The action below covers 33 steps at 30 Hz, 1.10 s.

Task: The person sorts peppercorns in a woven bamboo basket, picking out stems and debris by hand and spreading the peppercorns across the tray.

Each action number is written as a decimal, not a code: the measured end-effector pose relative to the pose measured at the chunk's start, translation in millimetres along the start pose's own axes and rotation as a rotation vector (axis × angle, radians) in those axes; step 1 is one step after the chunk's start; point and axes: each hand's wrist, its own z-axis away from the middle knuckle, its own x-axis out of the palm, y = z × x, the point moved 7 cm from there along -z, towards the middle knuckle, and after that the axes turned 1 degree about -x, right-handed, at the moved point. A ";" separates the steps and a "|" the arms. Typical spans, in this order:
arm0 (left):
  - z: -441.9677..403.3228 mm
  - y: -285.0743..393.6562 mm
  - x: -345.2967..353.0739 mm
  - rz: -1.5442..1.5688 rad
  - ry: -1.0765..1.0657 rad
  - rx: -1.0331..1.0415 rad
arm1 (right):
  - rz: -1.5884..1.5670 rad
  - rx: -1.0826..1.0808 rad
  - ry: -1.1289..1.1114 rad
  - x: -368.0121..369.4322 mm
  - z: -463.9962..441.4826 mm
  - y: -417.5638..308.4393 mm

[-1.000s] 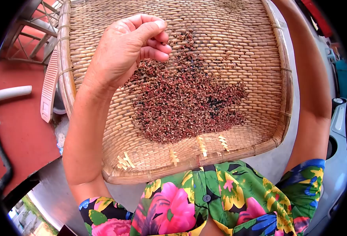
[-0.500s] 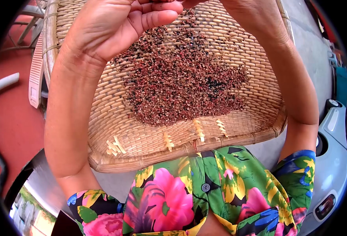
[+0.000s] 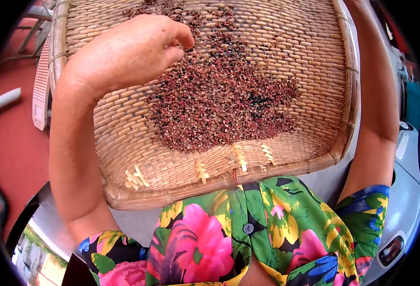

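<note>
One left hand (image 3: 124, 55) is curling above the tray's (image 3: 352, 95) husks (image 3: 215, 109).
Any pinch isn't showing, nor is the right hand; husks are looking light, brittle, suiting gentle fingertips.

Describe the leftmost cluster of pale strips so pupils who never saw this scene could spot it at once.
Find the big woven tray and its edge nearest the flowered shirt. Near that edge, beside the reddish heap, sit four clusters of pale strips. Yours is the leftmost cluster, its strips crossing loosely; the other three are narrow zigzag columns.
</note>
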 end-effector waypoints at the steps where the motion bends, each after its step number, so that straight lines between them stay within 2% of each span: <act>1: -0.2 -1.1 -7.5 -0.011 0.005 -0.009 | 0.065 0.019 -0.091 11.2 2.5 0.5; 2: 4.1 -15.5 -22.4 0.154 0.082 -0.192 | 0.131 0.032 -0.183 22.2 6.0 0.8; 3: 7.1 -26.6 -26.5 0.336 0.145 -0.356 | -0.039 0.029 -0.182 45.4 6.5 18.4; 4: 4.6 -37.6 -29.8 0.407 0.163 -0.396 | -0.160 -0.457 -0.125 87.9 26.9 2.8; 5: 1.5 -29.7 -42.8 0.486 0.262 -0.313 | -0.231 -0.177 -0.237 85.5 21.2 -12.3; 6: -1.7 -22.6 -54.7 0.558 0.352 -0.221 | -0.160 -0.337 -0.189 101.4 42.4 -40.2; 7: -1.5 -13.5 -55.1 0.843 0.397 -0.435 | -0.102 -0.506 -0.130 131.8 69.5 -70.9; 8: 0.8 -15.6 -59.4 0.825 0.407 -0.445 | -0.216 -0.731 -0.077 147.2 93.5 -112.1; 9: -0.5 -14.6 -56.5 0.848 0.427 -0.409 | -0.252 -0.691 -0.114 149.3 92.6 -111.2; 11: -1.9 -17.2 -53.9 0.861 0.455 -0.371 | -0.244 -0.823 -0.086 157.9 114.1 -140.5; 13: -6.6 -29.8 -39.2 0.972 0.359 -0.475 | -0.084 -0.847 -0.122 164.0 122.5 -142.1; 15: -4.3 -21.7 -44.1 1.005 0.372 -0.454 | -0.099 -0.717 -0.195 169.0 107.6 -111.1; 17: -9.1 -28.8 -31.3 1.043 0.332 -0.520 | -0.382 -0.479 -0.180 158.7 85.0 -74.4; 19: -12.4 -30.3 -22.7 0.907 0.300 -0.327 | -0.459 -0.320 -0.171 147.6 70.6 -49.6; 20: -12.6 -30.7 -16.7 0.892 0.287 -0.339 | -0.459 -0.282 -0.161 140.6 68.1 -46.0; 25: -15.0 -28.3 -8.2 0.879 0.261 -0.355 | -0.614 -0.219 -0.317 144.4 90.7 -73.6; 29: -17.6 -28.9 -4.2 0.832 0.259 -0.349 | -0.401 -0.447 -0.196 156.9 106.3 -96.1; 31: -19.0 -32.5 0.2 0.825 0.241 -0.362 | -0.608 -0.263 -0.237 165.7 96.9 -81.5; 32: -17.9 -36.1 1.3 0.794 0.257 -0.378 | -0.742 -0.091 -0.288 163.4 93.8 -74.3; 33: -17.1 -39.1 1.8 0.765 0.274 -0.393 | -0.951 0.016 -0.347 174.0 92.0 -65.0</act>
